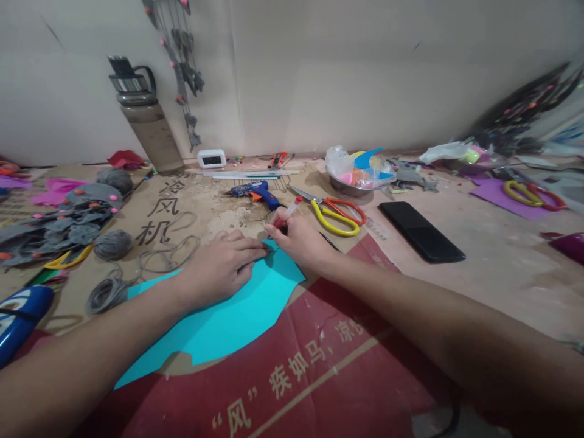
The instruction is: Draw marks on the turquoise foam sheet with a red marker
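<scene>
A turquoise sheet (232, 316) with a cut, curved edge lies flat on cardboard (319, 365) in front of me. My left hand (221, 267) rests palm down on the sheet, fingers stretched forward and pressing near its far corner. My right hand (298, 240) is closed around a white pen with a red cap (288, 212), its tip down at the sheet's far edge beside my left fingertips. Something small and dark lies under my left fingertips; I cannot make it out.
Yellow and orange scissors (335, 214), a blue glue gun (255, 192) and a black phone (420, 231) lie beyond my hands. A steel bowl (349, 185) of coloured pieces, a water bottle (148, 121), a small clock (212, 159) and grey yarn (112, 244) and felt (68, 222) surround them.
</scene>
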The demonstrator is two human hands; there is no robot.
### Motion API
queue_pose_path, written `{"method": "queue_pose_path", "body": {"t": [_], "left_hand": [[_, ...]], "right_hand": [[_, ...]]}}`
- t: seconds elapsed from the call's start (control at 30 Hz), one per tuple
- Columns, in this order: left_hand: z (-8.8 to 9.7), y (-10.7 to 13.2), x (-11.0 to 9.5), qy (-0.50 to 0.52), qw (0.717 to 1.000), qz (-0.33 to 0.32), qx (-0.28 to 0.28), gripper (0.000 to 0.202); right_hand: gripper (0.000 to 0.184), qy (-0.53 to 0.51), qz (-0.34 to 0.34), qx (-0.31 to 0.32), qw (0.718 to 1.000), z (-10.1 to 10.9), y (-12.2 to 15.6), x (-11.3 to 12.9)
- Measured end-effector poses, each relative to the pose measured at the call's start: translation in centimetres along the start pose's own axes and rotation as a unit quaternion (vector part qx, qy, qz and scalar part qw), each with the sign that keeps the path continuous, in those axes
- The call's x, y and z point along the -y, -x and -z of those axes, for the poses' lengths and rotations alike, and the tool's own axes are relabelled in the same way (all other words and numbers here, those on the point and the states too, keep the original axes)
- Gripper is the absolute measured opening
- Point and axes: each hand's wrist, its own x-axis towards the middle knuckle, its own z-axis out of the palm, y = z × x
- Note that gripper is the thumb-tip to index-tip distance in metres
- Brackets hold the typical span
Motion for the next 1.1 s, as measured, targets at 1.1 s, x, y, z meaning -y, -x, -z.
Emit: {"method": "queue_pose_path", "body": {"t": [1.1], "left_hand": [[0.14,-0.06,-0.06,-0.008,1.000,0.002,0.005,0.036]], "right_hand": [[0.012,-0.013,0.017,0.009,1.000,-0.11,0.00,0.01]]}}
